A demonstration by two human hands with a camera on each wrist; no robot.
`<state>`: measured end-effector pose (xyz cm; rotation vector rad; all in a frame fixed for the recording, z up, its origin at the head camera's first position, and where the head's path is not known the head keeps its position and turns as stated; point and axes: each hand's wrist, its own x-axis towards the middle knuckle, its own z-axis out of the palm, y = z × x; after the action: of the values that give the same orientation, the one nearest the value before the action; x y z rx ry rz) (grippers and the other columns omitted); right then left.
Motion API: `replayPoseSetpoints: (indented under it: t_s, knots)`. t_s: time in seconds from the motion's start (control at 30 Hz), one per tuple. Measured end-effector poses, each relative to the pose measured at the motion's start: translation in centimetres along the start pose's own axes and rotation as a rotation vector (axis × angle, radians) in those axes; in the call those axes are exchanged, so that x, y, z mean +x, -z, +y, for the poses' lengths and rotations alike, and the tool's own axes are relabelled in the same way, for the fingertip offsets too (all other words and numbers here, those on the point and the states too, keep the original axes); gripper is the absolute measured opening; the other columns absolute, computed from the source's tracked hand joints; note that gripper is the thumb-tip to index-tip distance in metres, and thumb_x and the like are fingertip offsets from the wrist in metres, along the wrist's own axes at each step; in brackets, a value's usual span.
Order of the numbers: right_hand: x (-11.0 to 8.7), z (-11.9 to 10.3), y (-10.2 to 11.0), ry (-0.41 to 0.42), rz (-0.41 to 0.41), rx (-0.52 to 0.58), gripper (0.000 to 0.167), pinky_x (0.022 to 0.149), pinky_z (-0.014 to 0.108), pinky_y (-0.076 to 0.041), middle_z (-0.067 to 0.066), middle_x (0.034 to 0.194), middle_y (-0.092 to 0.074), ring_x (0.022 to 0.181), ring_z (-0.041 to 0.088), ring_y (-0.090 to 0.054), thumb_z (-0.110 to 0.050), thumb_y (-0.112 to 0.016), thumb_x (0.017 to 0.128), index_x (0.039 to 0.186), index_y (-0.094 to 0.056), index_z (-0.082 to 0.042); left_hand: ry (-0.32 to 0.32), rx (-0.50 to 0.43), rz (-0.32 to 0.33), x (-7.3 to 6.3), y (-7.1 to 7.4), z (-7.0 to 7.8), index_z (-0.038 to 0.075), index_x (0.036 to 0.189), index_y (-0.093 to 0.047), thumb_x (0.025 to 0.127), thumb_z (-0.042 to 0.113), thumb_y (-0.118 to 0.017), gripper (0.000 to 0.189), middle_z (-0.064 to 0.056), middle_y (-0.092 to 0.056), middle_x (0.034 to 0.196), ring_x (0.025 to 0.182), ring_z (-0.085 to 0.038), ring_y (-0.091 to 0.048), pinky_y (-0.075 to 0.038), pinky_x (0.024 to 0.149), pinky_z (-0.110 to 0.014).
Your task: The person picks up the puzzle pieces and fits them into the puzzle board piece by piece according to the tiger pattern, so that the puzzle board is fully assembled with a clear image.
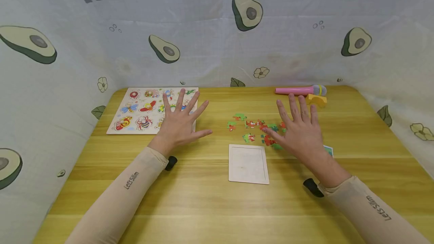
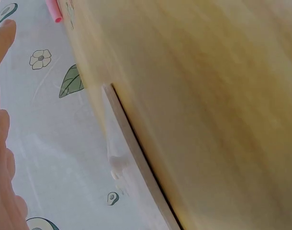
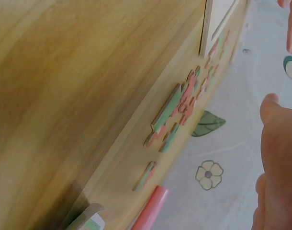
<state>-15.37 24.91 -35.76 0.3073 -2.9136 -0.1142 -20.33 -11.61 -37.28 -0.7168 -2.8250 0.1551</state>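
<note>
Both hands are raised over the table with fingers spread, holding nothing. My left hand overlaps the right part of a white board with insect pictures in the head view. My right hand hovers beside a scatter of red and green jigsaw pieces, partly covering them in the head view. In the right wrist view the jigsaw pieces lie on the table past the thumb. A blank white puzzle tray with a thin inner border lies between the hands, just nearer than the pieces.
A pink toy microphone lies at the back right, with a yellow arched block in front of it. The corner of a colourful card peeks out behind the right wrist. A cloth with avocado prints hangs behind the wooden table.
</note>
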Motion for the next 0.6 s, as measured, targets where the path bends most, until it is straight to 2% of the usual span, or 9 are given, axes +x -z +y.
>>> replayPoseSetpoints:
  t_s: [0.2, 0.3, 0.37, 0.47, 0.6]
  knots:
    - [-0.3, 0.0, 0.1, -0.001, -0.009, 0.014, 0.099, 0.115, 0.055, 0.012, 0.011, 0.164, 0.020, 0.149, 0.031, 0.020, -0.075, -0.045, 0.093, 0.163, -0.011, -0.013, -0.014, 0.001, -0.025, -0.3, 0.0, 0.4, 0.035, 0.162, -0.016, 0.086, 0.087, -0.031, 0.094, -0.003, -0.002, 0.169, 0.149, -0.041, 0.014, 0.017, 0.102, -0.074]
    - [-0.3, -0.1, 0.2, 0.005, -0.017, 0.033, 0.100, 0.114, 0.052, 0.016, 0.012, 0.165, 0.019, 0.148, 0.030, 0.023, -0.073, -0.047, 0.093, 0.163, -0.009, -0.012, -0.036, -0.044, -0.027, -0.2, 0.4, 0.9, 0.035, 0.162, -0.014, 0.087, 0.086, -0.032, 0.093, -0.002, -0.002, 0.169, 0.151, -0.039, 0.011, 0.016, 0.105, -0.071]
    - [-0.3, -0.1, 0.4, 0.009, -0.017, 0.050, 0.100, 0.114, 0.053, 0.015, 0.013, 0.165, 0.017, 0.149, 0.032, 0.021, -0.071, -0.049, 0.093, 0.163, -0.009, -0.012, -0.055, -0.101, -0.023, -0.1, 0.7, 1.4, 0.035, 0.163, -0.014, 0.087, 0.085, -0.034, 0.093, -0.002, -0.005, 0.168, 0.152, -0.035, 0.008, 0.015, 0.109, -0.067]
    - [-0.1, -0.3, 0.7, 0.016, -0.021, 0.084, 0.100, 0.116, 0.058, 0.007, 0.018, 0.166, 0.012, 0.150, 0.038, 0.012, -0.068, -0.052, 0.094, 0.163, -0.009, -0.011, -0.078, -0.209, -0.026, 0.0, 1.2, 2.1, 0.034, 0.163, -0.014, 0.087, 0.084, -0.039, 0.094, -0.002, -0.009, 0.168, 0.153, -0.029, 0.000, 0.007, 0.115, -0.060]
    - [0.3, -0.6, 1.2, 0.007, -0.048, 0.178, 0.101, 0.113, 0.065, -0.013, 0.027, 0.164, 0.001, 0.148, 0.050, -0.005, -0.067, -0.056, 0.093, 0.163, -0.010, -0.010, -0.093, -0.343, -0.014, 0.2, 1.5, 2.9, 0.030, 0.162, -0.020, 0.085, 0.082, -0.047, 0.097, -0.004, -0.019, 0.166, 0.150, -0.029, -0.020, -0.013, 0.118, -0.054]
